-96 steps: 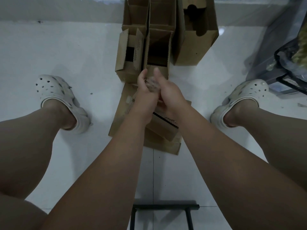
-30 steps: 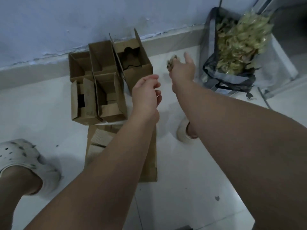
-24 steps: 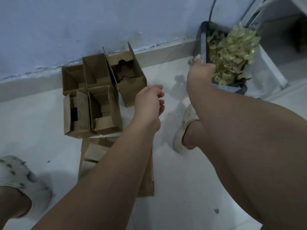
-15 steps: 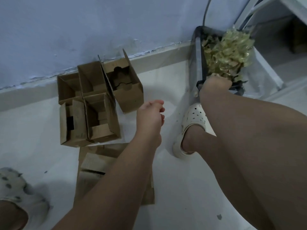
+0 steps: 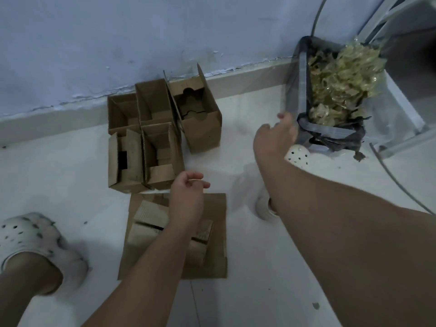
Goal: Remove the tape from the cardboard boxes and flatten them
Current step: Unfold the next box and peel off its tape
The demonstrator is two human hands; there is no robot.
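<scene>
Several open cardboard boxes (image 5: 162,135) stand in a cluster against the wall's base. In front of them lies a stack of flattened cardboard (image 5: 217,234) on the white floor. My left hand (image 5: 187,197) hovers over that stack, fingers loosely curled, holding nothing. My right hand (image 5: 274,135) is stretched out to the right with relaxed fingers and is empty, just left of a dark bag-lined bin (image 5: 303,95). The bin is heaped with crumpled yellowish tape (image 5: 339,76).
My feet in white perforated clogs rest on the floor, one at the lower left (image 5: 35,237), one partly hidden under my right arm (image 5: 297,156). A white frame (image 5: 401,119) stands right of the bin. A grey cable (image 5: 396,182) runs along the floor.
My right hand carried a wad of tape to the bin, dropped it there and has drawn back to the left, empty. My left hand sank toward the flattened cardboard.
</scene>
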